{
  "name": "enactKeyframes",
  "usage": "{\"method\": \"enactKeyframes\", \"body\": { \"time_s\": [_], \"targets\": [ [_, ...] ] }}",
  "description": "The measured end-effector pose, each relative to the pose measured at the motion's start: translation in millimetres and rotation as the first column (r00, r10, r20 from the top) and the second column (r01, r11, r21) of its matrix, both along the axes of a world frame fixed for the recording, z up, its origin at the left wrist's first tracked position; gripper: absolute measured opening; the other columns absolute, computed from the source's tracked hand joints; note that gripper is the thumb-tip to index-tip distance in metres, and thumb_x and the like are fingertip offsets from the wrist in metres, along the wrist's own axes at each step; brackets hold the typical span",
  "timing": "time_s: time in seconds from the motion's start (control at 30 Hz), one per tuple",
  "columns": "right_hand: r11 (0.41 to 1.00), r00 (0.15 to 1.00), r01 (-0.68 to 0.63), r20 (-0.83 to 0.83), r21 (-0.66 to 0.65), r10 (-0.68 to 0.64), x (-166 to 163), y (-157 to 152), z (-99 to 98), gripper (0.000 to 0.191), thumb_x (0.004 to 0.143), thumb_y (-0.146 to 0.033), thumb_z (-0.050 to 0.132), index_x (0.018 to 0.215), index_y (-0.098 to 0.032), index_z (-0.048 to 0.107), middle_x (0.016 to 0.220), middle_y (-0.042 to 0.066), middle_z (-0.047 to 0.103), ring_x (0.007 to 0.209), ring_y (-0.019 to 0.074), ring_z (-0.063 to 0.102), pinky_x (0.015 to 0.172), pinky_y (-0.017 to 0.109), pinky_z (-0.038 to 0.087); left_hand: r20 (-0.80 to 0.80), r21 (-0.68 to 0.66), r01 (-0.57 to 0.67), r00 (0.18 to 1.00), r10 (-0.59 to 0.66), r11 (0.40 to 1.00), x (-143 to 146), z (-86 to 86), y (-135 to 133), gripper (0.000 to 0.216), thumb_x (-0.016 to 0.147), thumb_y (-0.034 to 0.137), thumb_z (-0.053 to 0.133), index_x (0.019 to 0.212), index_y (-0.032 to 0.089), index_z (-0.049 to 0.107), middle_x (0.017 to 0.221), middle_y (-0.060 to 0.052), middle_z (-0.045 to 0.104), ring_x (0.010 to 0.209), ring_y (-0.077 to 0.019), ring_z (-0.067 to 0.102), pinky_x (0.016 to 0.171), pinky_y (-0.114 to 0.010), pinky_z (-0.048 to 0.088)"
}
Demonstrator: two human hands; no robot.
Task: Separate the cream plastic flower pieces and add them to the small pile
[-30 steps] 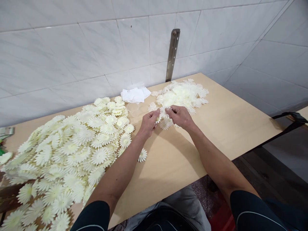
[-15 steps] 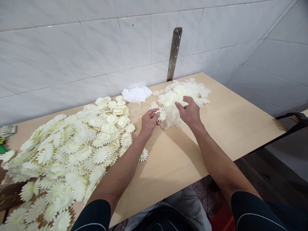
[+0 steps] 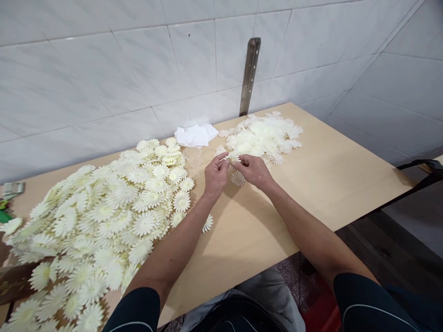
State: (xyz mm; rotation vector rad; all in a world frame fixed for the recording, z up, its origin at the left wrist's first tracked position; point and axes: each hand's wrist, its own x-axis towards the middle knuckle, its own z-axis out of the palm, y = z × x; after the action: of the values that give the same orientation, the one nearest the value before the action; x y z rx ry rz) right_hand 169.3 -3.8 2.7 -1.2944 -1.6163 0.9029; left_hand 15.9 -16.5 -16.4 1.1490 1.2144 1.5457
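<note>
Between my two hands is a small white artificial flower (image 3: 234,158), pinched from both sides and partly covered by the fingers. My left hand (image 3: 216,174) has thumb and forefinger closed on its left edge. My right hand (image 3: 255,170) grips the opposite edge with fingertips close to those of the left. Just behind the hands spreads a pile of thin white flower pieces (image 3: 266,133). One loose flower piece (image 3: 237,178) lies on the table under my right hand. To the left is a much larger heap of cream flowers (image 3: 114,207).
White papers (image 3: 196,135) lie by the tiled wall, with a clear plastic piece (image 3: 192,156) in front. A metal bracket (image 3: 249,76) stands against the wall. One flower (image 3: 207,223) lies on the wooden table (image 3: 242,249) near my left forearm. A green object (image 3: 4,216) sits far left.
My right hand has come down and left from above the white pile, its spread fingers closing on the flower in my left hand. My left hand has stayed nearly in place.
</note>
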Motion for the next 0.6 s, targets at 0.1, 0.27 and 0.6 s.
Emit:
{"method": "enactKeyframes", "body": {
  "time_s": [0.1, 0.27, 0.6],
  "targets": [
    [0.996, 0.998, -0.029, -0.063, -0.079, 0.024, -1, -2, 4.7, 0.068, 0.072, -0.089, 0.077, 0.071, -0.023, 0.060, 0.062, -0.002, 0.053, 0.060, 0.0156, 0.049, 0.055, 0.030, 0.039, 0.032, 0.000, 0.025, 0.999, -0.025, 1.000, 1, -0.1, 1, 0.030, 0.087, 0.037, 0.087, 0.112, 0.020, 0.085, 0.056, 0.008, 0.044, 0.059, -0.0113, 0.047, 0.065, -0.025, 0.046],
    [0.999, 1.000, 0.007, 0.025, -0.040, -0.006, 2, -4, 11.5, 0.069, 0.076, -0.090, 0.071, 0.065, -0.023, 0.057, 0.059, -0.002, 0.050, 0.061, 0.0151, 0.045, 0.055, 0.030, 0.034, 0.118, 0.002, 0.048, 0.992, -0.048, 0.999, 4, -2.6, 3, 0.024, 0.083, 0.040, 0.088, 0.093, 0.019, 0.082, 0.077, 0.000, 0.072, 0.072, -0.0131, 0.063, 0.072, -0.027, 0.058],
    [1.000, 0.990, 0.008, 0.139, -0.006, -0.007, 5, -4, 14.1, 0.075, 0.079, -0.095, 0.065, 0.060, -0.024, 0.052, 0.057, 0.000, 0.052, 0.060, 0.0156, 0.047, 0.055, 0.030, 0.035, 0.141, -0.091, 0.121, 0.984, -0.107, 0.989, 3, -0.6, 2, 0.028, 0.080, 0.043, 0.090, 0.081, 0.017, 0.079, 0.068, 0.002, 0.068, 0.056, -0.0093, 0.060, 0.059, -0.024, 0.056]
  ]
}}
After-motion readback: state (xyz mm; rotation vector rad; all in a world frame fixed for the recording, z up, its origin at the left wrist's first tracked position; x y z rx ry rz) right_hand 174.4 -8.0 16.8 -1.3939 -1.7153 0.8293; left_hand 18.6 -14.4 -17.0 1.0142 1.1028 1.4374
